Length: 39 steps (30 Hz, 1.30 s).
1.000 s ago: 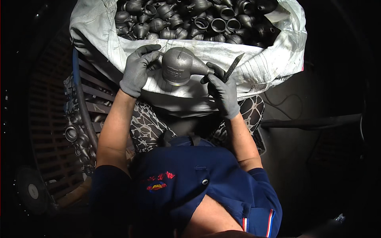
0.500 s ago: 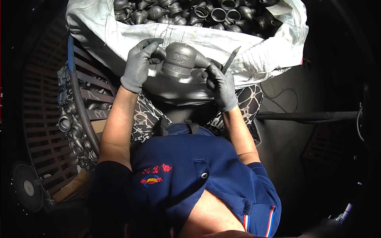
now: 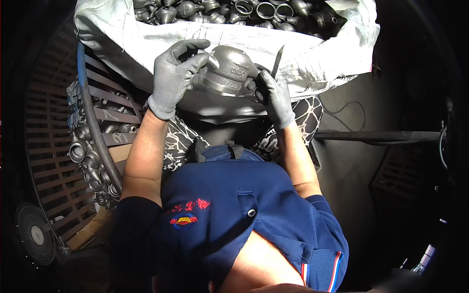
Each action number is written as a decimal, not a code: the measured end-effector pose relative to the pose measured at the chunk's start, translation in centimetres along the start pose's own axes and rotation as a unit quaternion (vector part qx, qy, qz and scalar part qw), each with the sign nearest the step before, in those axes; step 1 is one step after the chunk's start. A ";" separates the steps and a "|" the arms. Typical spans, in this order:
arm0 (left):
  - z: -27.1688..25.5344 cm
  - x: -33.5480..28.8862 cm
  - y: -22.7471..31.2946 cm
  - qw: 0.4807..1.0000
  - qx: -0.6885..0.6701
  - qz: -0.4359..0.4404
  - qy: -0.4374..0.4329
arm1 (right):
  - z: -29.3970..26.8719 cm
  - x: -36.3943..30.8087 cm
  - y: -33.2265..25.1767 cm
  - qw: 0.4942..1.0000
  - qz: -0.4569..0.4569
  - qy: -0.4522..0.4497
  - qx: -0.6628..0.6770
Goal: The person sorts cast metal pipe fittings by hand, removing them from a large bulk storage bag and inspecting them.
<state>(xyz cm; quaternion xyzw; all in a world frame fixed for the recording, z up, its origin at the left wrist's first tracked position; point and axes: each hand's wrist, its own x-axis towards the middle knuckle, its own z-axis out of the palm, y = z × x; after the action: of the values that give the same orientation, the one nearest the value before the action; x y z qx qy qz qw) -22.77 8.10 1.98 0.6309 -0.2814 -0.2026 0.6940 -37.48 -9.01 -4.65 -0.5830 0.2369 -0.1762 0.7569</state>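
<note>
Between my two gloved hands, over my lap, is a dark grey metal casting with a domed body, a ribbed round rim and a narrow stub at each side. It hangs slightly tilted. My left hand, in a grey knit glove, pinches the left stub between thumb and fingers. The right stub rests in the closed fingers of my right hand, gloved alike. Also in that hand is a slim, pointed dark tool that looks like a file, its tip up. My right fingers partly hide its lower end and the stub.
A big white woven sack full of similar castings stands just beyond my hands. At left, a slatted metal basket holds more grey parts. A round fan-like disc is at lower left. A dark bar and cable lie at right.
The casting has turned and tilted, its left end now higher. Both hands have shifted slightly, and the file stands more upright. The view has moved a little.
</note>
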 end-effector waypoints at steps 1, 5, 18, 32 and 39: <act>0.2 0.1 0.0 1.000 -0.002 0.015 0.011 | -0.3 0.1 0.2 1.000 0.001 0.002 0.000; 0.6 0.5 -0.5 0.995 0.092 0.047 0.000 | -1.7 0.1 -0.3 0.982 -0.108 0.104 -0.117; 1.1 2.8 -4.1 0.949 0.276 0.154 -0.014 | 1.8 -0.6 -1.1 0.980 -0.157 -0.062 -0.108; 0.3 2.3 -4.1 0.997 0.068 -0.010 -0.023 | -1.1 -1.0 0.3 0.980 -0.158 -0.006 -0.124; 2.2 1.1 1.4 0.997 0.039 0.037 -0.064 | -6.1 -4.3 0.2 0.985 -0.112 0.108 -0.076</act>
<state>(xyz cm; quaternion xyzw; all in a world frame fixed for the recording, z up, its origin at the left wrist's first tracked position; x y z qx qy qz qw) -23.42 5.92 3.58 0.6327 -0.3557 -0.2054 0.6565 -44.45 -11.47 -5.48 -0.6389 0.2632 -0.3030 0.6563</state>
